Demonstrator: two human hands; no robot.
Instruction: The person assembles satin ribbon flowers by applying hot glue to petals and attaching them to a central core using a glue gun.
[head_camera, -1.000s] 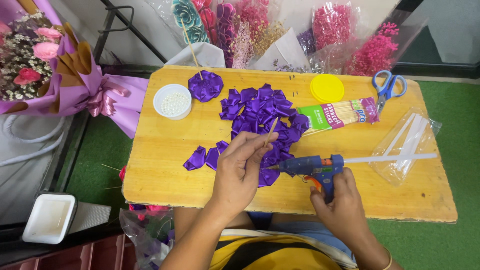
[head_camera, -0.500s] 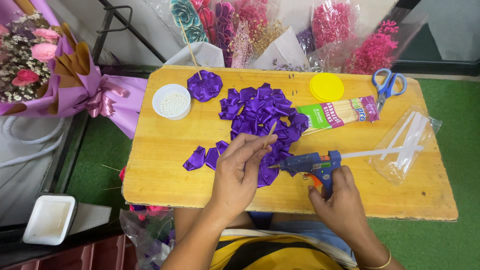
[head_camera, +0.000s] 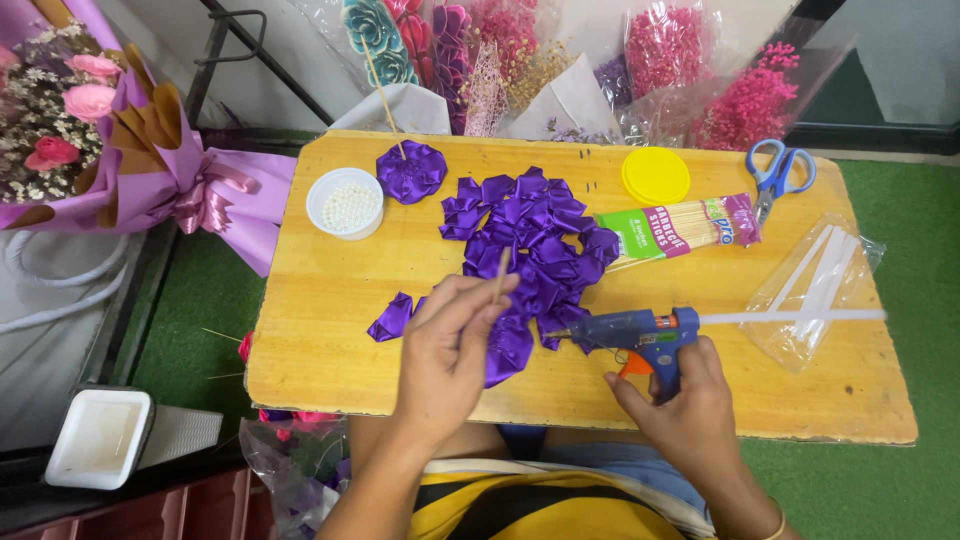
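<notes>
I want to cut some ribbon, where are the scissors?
The blue-handled scissors lie at the board's far right corner, beside the yellow lid and above the skewer packet.

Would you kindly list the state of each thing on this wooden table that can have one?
Blue hot glue gun: held in right hand, nozzle pointing left, white glue stick loaded at the back.
Thin wooden stick: pinched upright in left hand.
Blue-handled scissors: lying closed.
Round white tub of pearl beads: open, lid off.
Round yellow lid: lying flat, apart.
Clear plastic bag of glue sticks: lying flat.
</notes>
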